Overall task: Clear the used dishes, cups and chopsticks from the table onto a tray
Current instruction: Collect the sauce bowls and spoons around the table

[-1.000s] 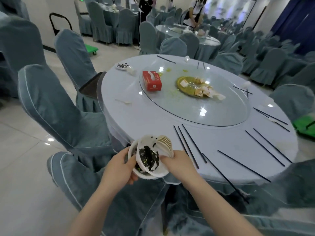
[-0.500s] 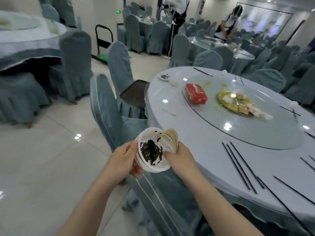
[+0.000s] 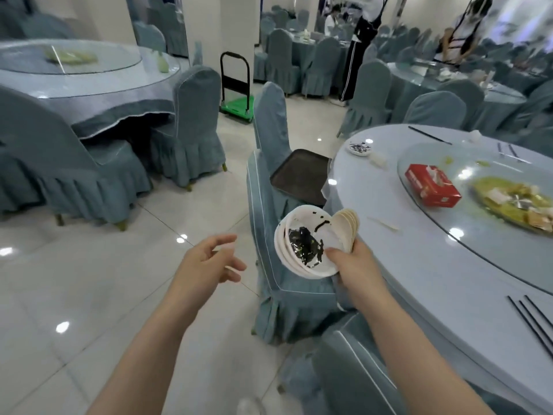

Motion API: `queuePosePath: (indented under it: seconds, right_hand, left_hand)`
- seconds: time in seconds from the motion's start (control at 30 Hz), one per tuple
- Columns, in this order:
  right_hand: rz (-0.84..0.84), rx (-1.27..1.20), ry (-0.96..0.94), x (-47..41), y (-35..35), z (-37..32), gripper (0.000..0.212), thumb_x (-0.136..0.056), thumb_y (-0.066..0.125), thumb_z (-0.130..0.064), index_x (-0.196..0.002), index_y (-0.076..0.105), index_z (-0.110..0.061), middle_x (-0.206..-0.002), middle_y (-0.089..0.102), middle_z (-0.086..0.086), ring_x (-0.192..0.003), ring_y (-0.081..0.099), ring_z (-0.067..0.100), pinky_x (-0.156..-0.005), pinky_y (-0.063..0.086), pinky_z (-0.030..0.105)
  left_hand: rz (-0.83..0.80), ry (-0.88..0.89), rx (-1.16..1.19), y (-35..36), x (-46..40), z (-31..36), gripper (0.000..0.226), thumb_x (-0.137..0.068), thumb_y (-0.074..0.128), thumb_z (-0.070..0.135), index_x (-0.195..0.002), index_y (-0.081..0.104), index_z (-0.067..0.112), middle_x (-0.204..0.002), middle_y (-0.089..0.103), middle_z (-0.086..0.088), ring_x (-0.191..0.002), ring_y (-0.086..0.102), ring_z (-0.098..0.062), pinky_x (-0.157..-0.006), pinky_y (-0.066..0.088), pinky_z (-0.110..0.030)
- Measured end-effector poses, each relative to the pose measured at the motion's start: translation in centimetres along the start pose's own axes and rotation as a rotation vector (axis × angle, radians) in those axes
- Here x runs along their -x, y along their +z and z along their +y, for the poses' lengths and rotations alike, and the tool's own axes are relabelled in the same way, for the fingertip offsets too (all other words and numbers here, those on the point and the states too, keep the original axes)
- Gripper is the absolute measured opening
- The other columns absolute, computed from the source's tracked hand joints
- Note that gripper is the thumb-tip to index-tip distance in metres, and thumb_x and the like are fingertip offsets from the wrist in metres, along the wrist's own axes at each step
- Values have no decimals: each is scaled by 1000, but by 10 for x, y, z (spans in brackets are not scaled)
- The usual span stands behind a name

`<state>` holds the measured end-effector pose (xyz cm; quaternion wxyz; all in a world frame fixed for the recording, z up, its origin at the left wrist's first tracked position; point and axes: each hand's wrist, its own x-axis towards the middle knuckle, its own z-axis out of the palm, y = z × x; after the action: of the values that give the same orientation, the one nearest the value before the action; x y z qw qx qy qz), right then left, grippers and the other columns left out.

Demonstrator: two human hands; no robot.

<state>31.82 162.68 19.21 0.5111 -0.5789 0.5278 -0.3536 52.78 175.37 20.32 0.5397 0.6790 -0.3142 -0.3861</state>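
Holding the bowls [image 3: 302,244] in my right hand [image 3: 353,266], I note the stack is tilted toward me, thumb over the near rim. The top bowl contains dark leafy scraps and smears. A fan of pale spoons [image 3: 348,227] stands upright behind the stack in the same grip.

My left hand [image 3: 206,262] hangs free over the floor, fingers loosely spread, holding nothing, well apart from the bowls.

The tray [image 3: 299,175], dark and rectangular, lies on a chair seat just beside the table [image 3: 419,280] edge, beyond the bowls. I see nothing in it.

On the table: a small dish [image 3: 360,147] with dark residue near the far edge; a red tissue box [image 3: 432,185] on the glass turntable [image 3: 449,223]; a yellow-green platter [image 3: 514,202] holding food scraps and crumpled paper, right of the box. Black chopsticks [image 3: 529,320] lie grouped at the near right edge; another pair [image 3: 429,135] lies at the far edge. One white scrap [image 3: 384,224] lies on the cloth near the spoons.

Behind: a green trolley [image 3: 238,104] by a pillar.
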Motion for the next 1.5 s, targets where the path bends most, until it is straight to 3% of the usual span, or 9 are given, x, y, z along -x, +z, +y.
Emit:
queuePosePath:
  seconds: [0.17,0.33,0.47,0.77,0.83,1.0,1.2,1.33,1.5]
  right_hand:
    - [48,-31,-1,-75,36,-19,17,-80,61,-16,-95,61,-24,-73,66,-1,-46,53,9,-37,36,22]
    - [67,-108,-19,-177,86,-46,18,-81,61,-12,-94,61,-24,-64,63,-6,-41,49,6,-36,33,21]
    - [19,-146,7,-256,130,-65,27,-83,61,-9,-106,60,-23,-82,64,2,-56,53,13,-36,36,16]
    - [25,-102,53,-399,212,-88,20,-83,62,-14,-101,62,-21,-73,63,-2,-38,49,-3,-36,33,12]
    - [91,-86,57,-428,226,-91,22,-83,63,-14,-103,62,-19,-77,65,-1,-46,54,-2,-40,38,16]
    - [307,-128,138,-473,247,-96,31,-83,65,-16,-113,59,-18,-98,71,4,-90,67,28,-80,56,46]
    - [577,-139,225,-495,230,-91,17,-84,64,-17,-99,62,-23,-71,67,-6,-48,56,1,-43,39,18]
    - [777,-198,296,-520,205,-71,15,-84,63,-15,-99,60,-15,-79,68,8,-66,60,24,-58,44,32]
    - [890,-217,341,-565,175,-51,11,-88,58,-11,-99,59,-13,-69,61,6,-51,47,17,-37,33,22]
  left_hand:
    - [34,10,54,-33,-78,8,23,-94,54,16,-110,64,28,-89,75,5,-79,67,-11,-71,49,-26]
    - [66,44,77,-68,-186,30,23,-97,51,14,-108,65,28,-95,75,6,-85,67,-12,-78,51,-31]
    - [64,44,100,-91,-272,46,23,-98,49,13,-108,65,26,-100,74,4,-88,67,-13,-76,49,-29]
    - [2,33,177,-134,-459,73,21,-96,53,16,-109,66,25,-98,76,4,-83,71,-10,-74,48,-29]
    - [-33,51,177,-140,-508,84,20,-96,53,16,-108,66,26,-98,76,3,-85,72,-12,-74,48,-29]
    - [-222,52,156,-139,-619,110,21,-97,52,14,-107,67,24,-96,76,1,-80,71,-11,-72,48,-28]
    - [-477,17,101,-86,-720,133,21,-98,50,15,-108,66,25,-95,76,1,-80,70,-11,-73,50,-28]
    - [-618,7,27,-35,-771,137,22,-100,48,16,-109,65,27,-96,76,6,-81,71,-11,-74,49,-29]
    - [-662,2,-3,22,-834,146,23,-100,47,17,-109,66,29,-97,76,6,-85,72,-13,-74,49,-29]
